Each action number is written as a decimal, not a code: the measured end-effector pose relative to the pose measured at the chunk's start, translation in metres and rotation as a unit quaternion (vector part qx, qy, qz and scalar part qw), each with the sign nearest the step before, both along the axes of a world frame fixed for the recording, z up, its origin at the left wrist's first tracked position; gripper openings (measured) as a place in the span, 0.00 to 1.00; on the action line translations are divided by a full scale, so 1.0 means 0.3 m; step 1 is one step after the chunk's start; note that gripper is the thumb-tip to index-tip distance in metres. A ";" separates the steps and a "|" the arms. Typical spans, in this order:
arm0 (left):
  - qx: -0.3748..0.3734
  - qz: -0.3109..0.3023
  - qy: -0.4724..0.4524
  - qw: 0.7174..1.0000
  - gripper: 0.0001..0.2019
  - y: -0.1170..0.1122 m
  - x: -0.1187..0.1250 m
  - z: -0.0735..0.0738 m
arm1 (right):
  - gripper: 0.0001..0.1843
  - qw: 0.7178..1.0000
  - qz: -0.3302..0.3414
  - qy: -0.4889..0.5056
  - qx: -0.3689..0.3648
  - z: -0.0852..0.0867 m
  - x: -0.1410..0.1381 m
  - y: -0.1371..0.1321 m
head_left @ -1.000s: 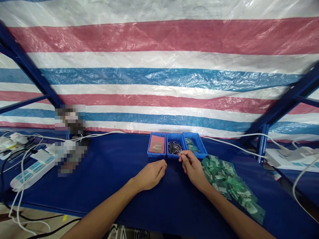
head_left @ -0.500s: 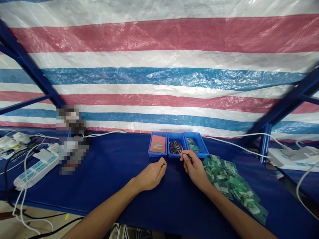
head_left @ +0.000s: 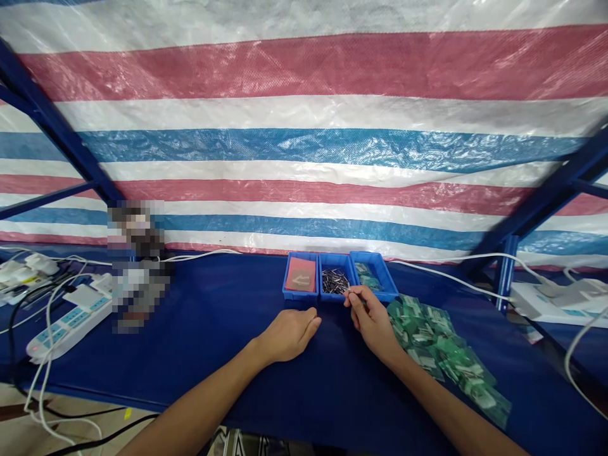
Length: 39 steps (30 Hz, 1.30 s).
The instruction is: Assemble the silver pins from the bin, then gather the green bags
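Observation:
My left hand point(head_left: 289, 334) is closed in a fist above the blue table point(head_left: 204, 329), in front of the left bin; whatever its fingers may hold is hidden. My right hand point(head_left: 369, 315) has thumb and forefinger pinched together at the front edge of the middle bin; what is between them is too small to make out. The middle blue bin point(head_left: 331, 297) contains many thin dark metal pieces point(head_left: 335, 280). In the left blue bin point(head_left: 300, 296) lies a reddish sheet point(head_left: 299, 266) with a pale arrow-like shape on it. Small plastic packets point(head_left: 368, 277) lie in the right blue bin point(head_left: 387, 295).
A heap of greenish clear packets point(head_left: 444, 351) spreads right of my right hand. Power strips point(head_left: 71, 323) with white cables stand at the left, another power strip point(head_left: 546, 301) at the right. Blue metal posts point(head_left: 527, 202) and a striped tarp point(head_left: 304, 145) close off the back.
My left hand has shifted very slightly right and its fist looks turned a little downward. My right hand stays nearly still by the middle bin.

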<state>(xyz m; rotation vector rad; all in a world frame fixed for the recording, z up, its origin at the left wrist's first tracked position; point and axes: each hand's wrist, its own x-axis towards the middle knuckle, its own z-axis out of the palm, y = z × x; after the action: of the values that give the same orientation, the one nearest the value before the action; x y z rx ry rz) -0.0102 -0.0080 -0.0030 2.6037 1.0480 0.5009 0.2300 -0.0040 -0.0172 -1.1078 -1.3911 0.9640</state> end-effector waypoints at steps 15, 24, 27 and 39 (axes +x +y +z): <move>-0.006 -0.017 -0.008 1.000 0.17 -0.009 -0.006 0.017 | 0.19 1.000 0.004 -0.009 0.004 -0.009 0.004 0.001; -0.015 0.003 -0.021 1.000 0.16 -0.013 -0.005 0.015 | 0.19 1.000 0.000 -0.009 0.001 -0.002 0.003 0.001; -0.017 0.000 -0.024 1.000 0.18 -0.014 -0.004 0.018 | 0.19 1.000 0.000 -0.005 0.000 -0.003 0.004 0.001; -0.029 -0.006 -0.042 0.999 0.17 -0.009 0.008 0.017 | 0.18 1.000 0.002 -0.008 0.005 -0.009 0.004 0.004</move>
<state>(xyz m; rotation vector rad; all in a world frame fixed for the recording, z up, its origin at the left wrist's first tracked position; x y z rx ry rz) -0.0079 -0.0105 0.0021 2.5138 1.0043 0.5649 0.2311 -0.0029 -0.0198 -1.1089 -1.4091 0.9521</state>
